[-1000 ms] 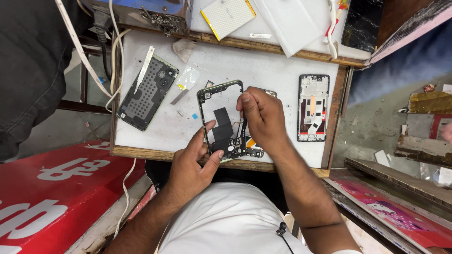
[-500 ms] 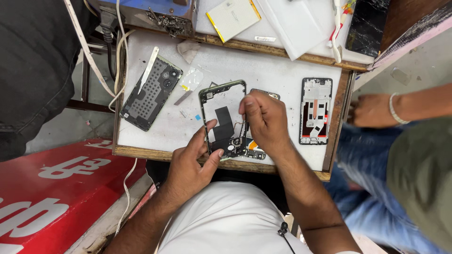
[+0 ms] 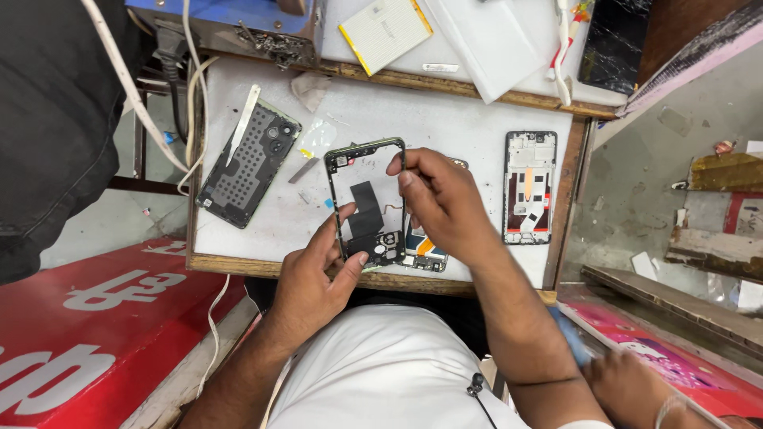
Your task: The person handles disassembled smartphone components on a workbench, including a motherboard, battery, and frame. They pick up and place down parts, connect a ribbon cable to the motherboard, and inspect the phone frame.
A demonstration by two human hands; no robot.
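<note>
**Phone frame held at front edge of bench, both hands on it**

Hidden / unclear: right hand (image 3: 445,202) covers the frame's right side and most of a second opened phone (image 3: 425,248) lying under it; only its lower end w/ orange and blue parts shows. Can't tell whether the right fingers pinch a small tool or just the frame's rim; fingertips are curled at the top right corner, grip narrow. Small parts on the bench are too tiny to name. At bottom right another person's hand (image 3: 636,389) w/ a bangle is cut off by the edge and blurred.

Now: phone frame (image 3: 366,202), dark, open in the middle w/ a black strip inside, lies on the white bench top (image 3: 461,119), near its front edge. Left hand (image 3: 318,274) grips the frame's lower left, thumb on the bottom end, fingers closed on it. To the left, well apart, a phone back w/ a dotted black inner face (image 3: 246,163), a metal blade (image 3: 242,123) resting on its top. To the right, apart, another frame (image 3: 530,187) w/ white insides. A tan battery pack (image 3: 385,32) sits on the shelf above.

Vs 0.5 s ago: the other person's arm and blue trousers at right have gone from mid-frame; only that hand low down remains. Right hand has shifted up to the frame's top corner. Left grip is unchanged.
</note>
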